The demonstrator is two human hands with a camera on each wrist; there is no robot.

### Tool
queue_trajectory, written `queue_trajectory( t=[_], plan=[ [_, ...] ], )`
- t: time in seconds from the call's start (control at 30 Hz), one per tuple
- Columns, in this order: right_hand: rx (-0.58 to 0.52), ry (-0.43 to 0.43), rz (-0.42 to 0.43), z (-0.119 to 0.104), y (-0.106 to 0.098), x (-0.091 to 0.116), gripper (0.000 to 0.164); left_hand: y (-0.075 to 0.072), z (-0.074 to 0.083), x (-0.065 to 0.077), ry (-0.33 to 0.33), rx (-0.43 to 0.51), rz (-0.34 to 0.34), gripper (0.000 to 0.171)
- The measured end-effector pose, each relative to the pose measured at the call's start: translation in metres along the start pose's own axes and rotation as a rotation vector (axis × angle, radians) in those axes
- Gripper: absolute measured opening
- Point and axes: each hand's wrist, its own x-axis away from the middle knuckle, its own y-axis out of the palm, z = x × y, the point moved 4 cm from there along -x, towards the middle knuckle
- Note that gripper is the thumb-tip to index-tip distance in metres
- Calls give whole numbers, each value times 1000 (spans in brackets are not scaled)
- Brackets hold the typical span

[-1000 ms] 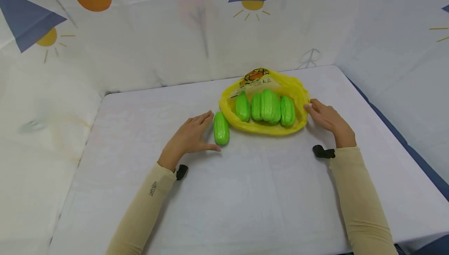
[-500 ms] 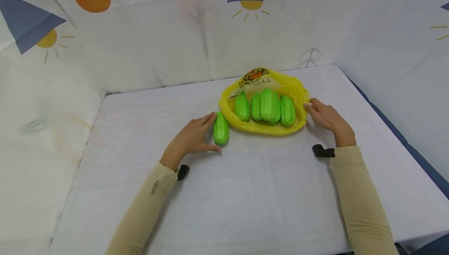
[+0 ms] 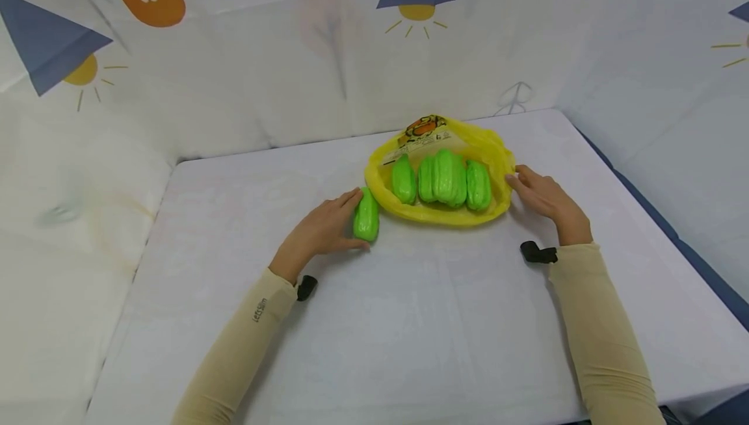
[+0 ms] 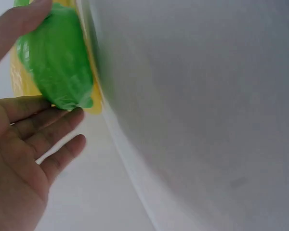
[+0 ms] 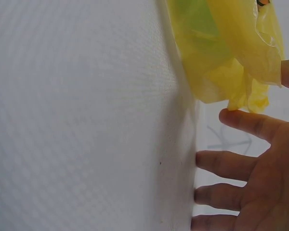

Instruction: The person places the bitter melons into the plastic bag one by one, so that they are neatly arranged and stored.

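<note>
My left hand (image 3: 324,227) pinches a glossy green film-wrapped oblong (image 3: 366,215) lengthwise, fingertips at its far end and thumb at its near end. In the left wrist view, crinkled film shows at the end of this green oblong (image 4: 62,62), with the thumb above and the fingertips below. Just to its right, a yellow plastic bag (image 3: 441,217) lies spread open, and several similar green oblongs (image 3: 447,178) sit in it side by side. My right hand (image 3: 544,194) is at the bag's right rim, its thumb and index fingertip touching the yellow plastic (image 5: 207,62), its other fingers straight and spread.
A white-covered table (image 3: 421,321) carries everything, with its back edge just behind the bag. Behind it hangs a white fabric wall (image 3: 263,61) printed with lamps. A dark strap end (image 3: 538,253) sticks out at the right wrist, and another (image 3: 306,287) at the left.
The left fingers have closed in on the loose green oblong's far end, and the thumb now meets its near end. The right hand and the bag have stayed put.
</note>
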Motion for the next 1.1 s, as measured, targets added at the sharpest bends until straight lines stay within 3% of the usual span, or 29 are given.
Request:
queue_trajectory(
  t=[0.23,0.4,0.6,0.83,1.1],
  plan=[
    [10,6,1,-1,-1,-1,90,-21,-12,6,-45,27,56,106],
    [15,3,-2,-1,-1,0,87,-37,-15,8,-29,27,124,105],
    [17,2,-1,0,-1,-1,88,-43,-14,7,-6,15,126,105],
    [8,1,-1,1,-1,-1,88,-59,-8,0,34,-6,184,104],
    [11,8,-5,2,-1,-1,89,-72,-1,-6,43,-18,203,105]
  ],
)
